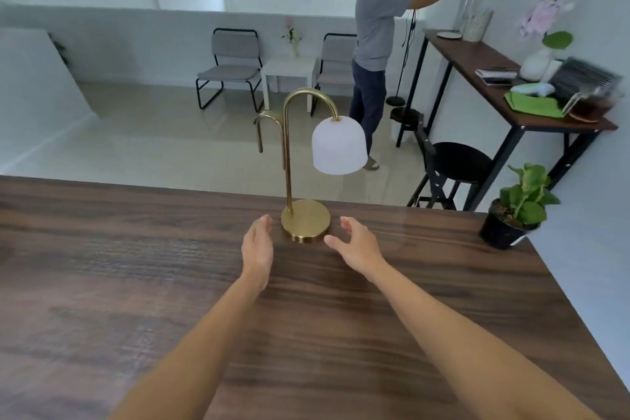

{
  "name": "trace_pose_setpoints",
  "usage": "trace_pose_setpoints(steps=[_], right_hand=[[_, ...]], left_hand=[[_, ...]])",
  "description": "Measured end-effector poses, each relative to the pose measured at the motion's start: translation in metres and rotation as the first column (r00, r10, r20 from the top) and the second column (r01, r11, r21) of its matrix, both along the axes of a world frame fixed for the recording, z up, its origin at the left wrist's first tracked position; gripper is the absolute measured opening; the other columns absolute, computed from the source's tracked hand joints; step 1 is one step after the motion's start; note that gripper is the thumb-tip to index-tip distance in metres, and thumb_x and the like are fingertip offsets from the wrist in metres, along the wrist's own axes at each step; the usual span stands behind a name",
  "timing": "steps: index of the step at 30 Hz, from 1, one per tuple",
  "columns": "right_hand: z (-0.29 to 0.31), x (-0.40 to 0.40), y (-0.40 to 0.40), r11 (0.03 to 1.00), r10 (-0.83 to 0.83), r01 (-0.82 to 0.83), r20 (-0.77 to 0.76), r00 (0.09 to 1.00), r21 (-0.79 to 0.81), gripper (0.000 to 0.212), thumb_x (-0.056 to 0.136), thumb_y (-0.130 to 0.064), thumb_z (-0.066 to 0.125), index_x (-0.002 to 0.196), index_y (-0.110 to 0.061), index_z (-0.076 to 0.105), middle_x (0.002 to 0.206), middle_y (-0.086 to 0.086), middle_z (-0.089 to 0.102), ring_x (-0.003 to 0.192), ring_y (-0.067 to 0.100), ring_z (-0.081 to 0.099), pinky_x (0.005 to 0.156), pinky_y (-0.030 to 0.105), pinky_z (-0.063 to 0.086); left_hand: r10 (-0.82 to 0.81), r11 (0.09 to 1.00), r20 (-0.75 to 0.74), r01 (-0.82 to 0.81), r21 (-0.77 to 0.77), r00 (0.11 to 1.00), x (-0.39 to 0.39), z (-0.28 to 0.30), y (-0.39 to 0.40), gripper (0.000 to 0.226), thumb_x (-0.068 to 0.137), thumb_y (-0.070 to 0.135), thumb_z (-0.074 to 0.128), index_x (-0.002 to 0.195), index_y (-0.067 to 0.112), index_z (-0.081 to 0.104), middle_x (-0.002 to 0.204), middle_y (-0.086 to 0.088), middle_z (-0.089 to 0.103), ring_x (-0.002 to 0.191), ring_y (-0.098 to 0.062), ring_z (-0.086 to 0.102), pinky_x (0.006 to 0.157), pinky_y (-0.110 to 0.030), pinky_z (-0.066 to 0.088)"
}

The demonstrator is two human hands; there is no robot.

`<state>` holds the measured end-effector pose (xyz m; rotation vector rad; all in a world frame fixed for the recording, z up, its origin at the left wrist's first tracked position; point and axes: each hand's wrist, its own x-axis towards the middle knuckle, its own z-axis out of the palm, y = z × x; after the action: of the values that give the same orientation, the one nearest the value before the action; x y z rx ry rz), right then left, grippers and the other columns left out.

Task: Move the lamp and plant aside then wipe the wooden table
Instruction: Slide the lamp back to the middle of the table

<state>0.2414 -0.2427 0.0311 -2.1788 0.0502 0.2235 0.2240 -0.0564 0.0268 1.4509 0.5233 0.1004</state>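
1. The far right side of the room is smeared: on the dark side table (484, 54) against the wall I can make out a green cloth (531, 106), but the things around it blur together. My forearms run out of the bottom of the view, and the near edge of the dark wooden table (119, 283) is cut off too.
2. My left hand (257, 249) is open, fingers straight and lying close together, thumb side up, holding nothing. Its fingertips sit just left of the lamp's base; I cannot tell whether they touch it.
3. My right hand (356, 244) is open as well, fingers gently curled and slightly spread, the thumb reaching toward the base. It holds nothing, and a thin strip of table shows between thumb and base.
4. The brass table lamp with a round base and white dome shade (305, 220) stands upright near the far edge of the wooden table, between my two hands, its shade hanging to the right of the stem.
5. The small green plant in a black pot (511, 215) sits at the far right corner of the table, well apart from both hands.
6. Another person (375, 27) stands beyond the table, arms stretched toward the wall.
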Motion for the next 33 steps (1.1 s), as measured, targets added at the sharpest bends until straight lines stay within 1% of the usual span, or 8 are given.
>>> trace_pose_setpoints(steps=[5,8,15,19,24,29,31,33], right_hand=[[-0.006,0.029,0.012,0.983,0.121,-0.126,-0.046,0.992,-0.131,0.096,0.081,-0.04,0.076,0.155,-0.015,0.021,0.161,0.008,0.026,0.149,0.026,0.023,0.118,0.04,0.023],[-0.01,0.046,0.02,0.965,0.169,-0.181,-0.078,0.983,-0.191,0.109,0.077,-0.041,0.079,0.157,-0.014,0.011,0.164,0.012,0.014,0.152,0.027,0.007,0.121,0.044,0.014],[-0.026,0.055,0.026,0.954,0.173,-0.162,0.024,0.985,-0.253,0.105,0.079,-0.045,0.076,0.156,-0.011,0.014,0.163,0.013,0.017,0.152,0.03,0.001,0.121,0.05,-0.003],[-0.037,0.055,0.014,0.961,0.118,-0.086,0.111,0.987,-0.262,0.1,0.077,-0.049,0.077,0.153,-0.01,0.025,0.159,0.011,0.03,0.152,0.029,0.008,0.121,0.052,-0.004],[-0.044,0.05,-0.018,0.961,0.031,0.023,0.19,0.981,-0.277,0.083,0.071,-0.052,0.078,0.139,-0.017,0.045,0.14,0.005,0.052,0.139,0.024,0.037,0.121,0.057,0.004],[-0.038,0.058,-0.05,0.944,0.103,-0.056,0.13,0.986,-0.325,0.097,0.066,-0.053,0.082,0.144,-0.017,0.036,0.145,0.007,0.044,0.141,0.028,0.032,0.12,0.056,0.015],[-0.03,0.069,-0.054,0.928,0.183,-0.168,0.013,0.983,-0.333,0.119,0.065,-0.052,0.083,0.155,-0.013,0.016,0.161,0.009,0.022,0.151,0.03,0.01,0.121,0.058,0.009],[-0.022,0.08,-0.055,0.893,0.267,-0.286,-0.103,0.958,-0.347,0.13,0.065,-0.052,0.083,0.157,-0.016,-0.001,0.166,0.005,0.003,0.152,0.029,-0.008,0.119,0.06,-0.003]], left_hand=[[-0.172,0.984,-0.103,0.175,0.018,0.98,0.027,-0.023,0.014,0.069,0.088,0.058,0.034,0.143,0.018,0.037,0.151,-0.002,0.039,0.138,-0.02,0.035,0.116,-0.044,0.023],[-0.233,0.972,-0.076,0.23,-0.037,0.97,0.033,-0.019,0.01,0.06,0.096,0.05,0.03,0.145,0.016,0.035,0.151,-0.001,0.037,0.139,-0.018,0.033,0.116,-0.037,0.022],[-0.277,0.96,-0.011,0.276,-0.047,0.961,0.044,-0.016,0.005,0.048,0.101,0.035,0.029,0.142,0.013,0.039,0.145,-0.003,0.044,0.123,-0.006,0.039,0.109,-0.026,0.025],[-0.318,0.948,-0.027,0.317,-0.032,0.948,0.054,-0.012,-0.005,0.048,0.101,0.034,0.029,0.142,0.012,0.04,0.145,-0.002,0.044,0.135,-0.014,0.037,0.114,-0.03,0.024],[-0.431,0.902,-0.011,0.431,-0.017,0.902,0.068,-0.007,-0.029,0.043,0.101,0.032,0.028,0.13,0.012,0.051,0.125,0.008,0.051,0.122,-0.009,0.042,0.109,-0.027,0.026],[-0.477,0.879,-0.014,0.476,-0.032,0.879,0.079,-0.012,-0.039,0.049,0.099,0.037,0.03,0.14,0.012,0.043,0.143,-0.004,0.047,0.137,-0.021,0.037,0.112,-0.032,0.025],[-0.447,0.872,-0.045,0.447,0.2,0.893,0.076,-0.023,-0.038,0.046,0.096,0.045,0.035,0.132,0.023,0.052,0.139,-0.001,0.051,0.138,-0.022,0.037,0.114,-0.036,0.024],[-0.429,0.703,-0.125,0.417,0.576,0.895,0.066,-0.035,-0.035,0.057,0.095,0.047,0.04,0.144,0.017,0.038,0.149,-0.002,0.041,0.142,-0.021,0.029,0.116,-0.04,0.018]])
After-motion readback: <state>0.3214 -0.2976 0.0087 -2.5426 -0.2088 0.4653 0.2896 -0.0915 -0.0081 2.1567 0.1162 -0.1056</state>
